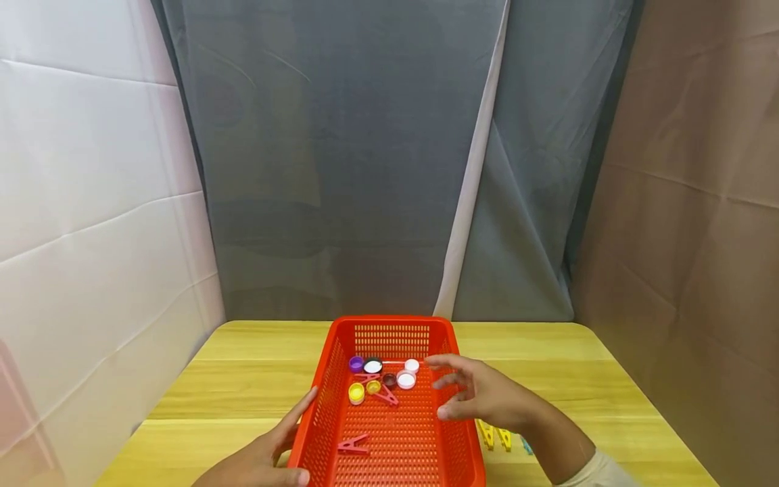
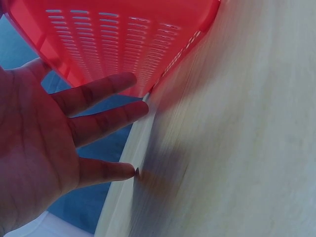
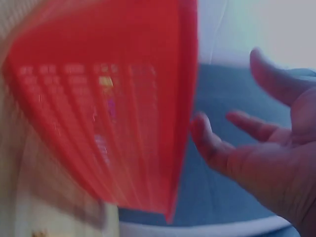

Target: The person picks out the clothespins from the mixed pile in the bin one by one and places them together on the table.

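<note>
A red plastic basket (image 1: 389,433) with slotted walls stands lengthwise on the table. My left hand (image 1: 262,454) touches its left rim; the left wrist view shows straight, spread fingers (image 2: 106,121). Above the right rim, my right hand (image 1: 481,393) holds nothing, its fingers loosely bent; a gap separates it from the basket wall in the right wrist view. Toward the basket's far end lie small round lids: purple (image 1: 356,364), black and white (image 1: 372,366), white (image 1: 412,366), pale pink (image 1: 406,380), dark (image 1: 389,380) and yellow (image 1: 356,393). Among them are red clothespins (image 1: 387,397). Another red clothespin (image 1: 354,445) lies nearer.
To the right of the basket, partly behind my right forearm, two yellow clothespins (image 1: 504,439) and a teal piece (image 1: 527,445) lie on the wooden table (image 1: 243,379). A grey curtain (image 1: 353,169) hangs behind, with pale cloth (image 1: 91,203) left and brown cloth (image 1: 688,223) right.
</note>
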Demonstrator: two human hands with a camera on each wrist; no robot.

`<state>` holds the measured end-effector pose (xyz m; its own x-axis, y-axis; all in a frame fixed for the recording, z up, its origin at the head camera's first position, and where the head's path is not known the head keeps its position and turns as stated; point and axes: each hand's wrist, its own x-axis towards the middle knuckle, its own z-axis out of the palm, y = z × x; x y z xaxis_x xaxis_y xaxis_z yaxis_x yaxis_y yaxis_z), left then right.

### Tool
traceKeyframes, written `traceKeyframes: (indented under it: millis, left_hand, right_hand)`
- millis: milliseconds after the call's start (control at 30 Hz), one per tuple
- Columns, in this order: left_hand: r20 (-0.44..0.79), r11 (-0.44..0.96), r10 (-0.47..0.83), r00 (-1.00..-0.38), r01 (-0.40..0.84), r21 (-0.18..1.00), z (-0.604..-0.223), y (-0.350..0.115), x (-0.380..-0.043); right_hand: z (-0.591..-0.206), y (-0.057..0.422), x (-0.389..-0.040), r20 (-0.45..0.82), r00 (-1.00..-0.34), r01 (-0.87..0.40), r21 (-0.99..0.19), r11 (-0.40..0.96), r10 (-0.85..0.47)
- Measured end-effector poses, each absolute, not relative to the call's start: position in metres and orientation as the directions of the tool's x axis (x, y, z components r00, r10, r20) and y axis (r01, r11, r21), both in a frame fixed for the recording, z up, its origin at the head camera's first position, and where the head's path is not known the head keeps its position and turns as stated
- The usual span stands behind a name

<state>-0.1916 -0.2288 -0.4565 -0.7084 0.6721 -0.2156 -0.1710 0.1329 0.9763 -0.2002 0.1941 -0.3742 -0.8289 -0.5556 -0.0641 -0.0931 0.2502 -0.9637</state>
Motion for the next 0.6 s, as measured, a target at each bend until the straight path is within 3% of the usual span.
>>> traceKeyframes:
  millis: [133, 300, 600]
  left_hand:
    - [-0.223, 0.143, 0.658, -0.719, -0.171, 0.975, -0.457, -0.228, -0.190]
    - [-0.235, 0.142, 0.653, -0.720, -0.189, 0.972, -0.460, -0.227, -0.188]
    - [-0.241, 0.134, 0.648, -0.722, -0.203, 0.970, -0.458, -0.228, -0.189]
  right_hand:
    - [-0.381, 0.172, -0.206, -0.106, -0.742, -0.052, -0.975, 0.214, -0.661]
    - [-0.392, 0.152, -0.211, -0.137, -0.687, -0.065, -0.967, 0.248, -0.714]
    - [-0.399, 0.131, -0.221, -0.253, -0.650, -0.047, -0.927, 0.371, -0.716]
